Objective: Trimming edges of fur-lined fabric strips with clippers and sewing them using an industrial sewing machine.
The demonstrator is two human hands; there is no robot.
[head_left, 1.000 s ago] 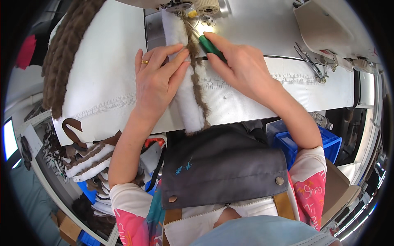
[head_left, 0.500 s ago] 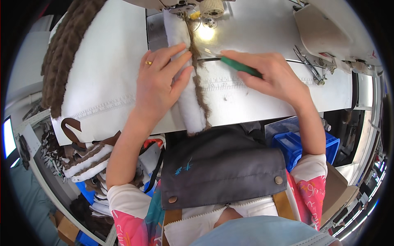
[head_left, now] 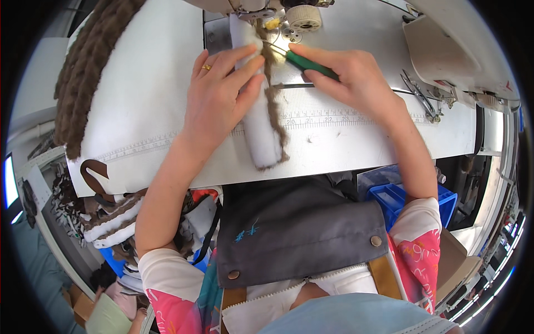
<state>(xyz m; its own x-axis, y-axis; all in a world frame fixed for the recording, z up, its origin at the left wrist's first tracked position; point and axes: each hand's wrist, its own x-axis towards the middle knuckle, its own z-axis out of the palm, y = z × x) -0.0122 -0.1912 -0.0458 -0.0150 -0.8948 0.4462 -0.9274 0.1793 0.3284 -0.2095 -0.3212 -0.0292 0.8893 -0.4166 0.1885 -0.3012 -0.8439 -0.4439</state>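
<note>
A strip of white backing with brown fur along its right edge (head_left: 260,139) runs away from me under the sewing machine's head (head_left: 256,8). My left hand (head_left: 222,92) lies on the strip, fingers stretched out and fairly flat. In my right hand (head_left: 356,78) is a thin-tipped awl with a green handle (head_left: 311,65). Its metal shaft points left, and the tip meets the brown fur edge just before the needle area. What the tip touches within the fur is hard to see. The strip's near end lies on the white table, close to the front edge.
Brown fur strips (head_left: 92,72) hang over the table's left side. Metal thread snips (head_left: 420,97) lie at the right by the machine body. A printed ruler (head_left: 317,119) crosses the table. Below are a blue crate (head_left: 392,200) and a pile of fur pieces (head_left: 119,222).
My right hand has moved forward and left, bringing the awl's tip to the fur edge. The strip has slid a little farther toward the machine, my left hand still on it. A person now shows at lower left.
</note>
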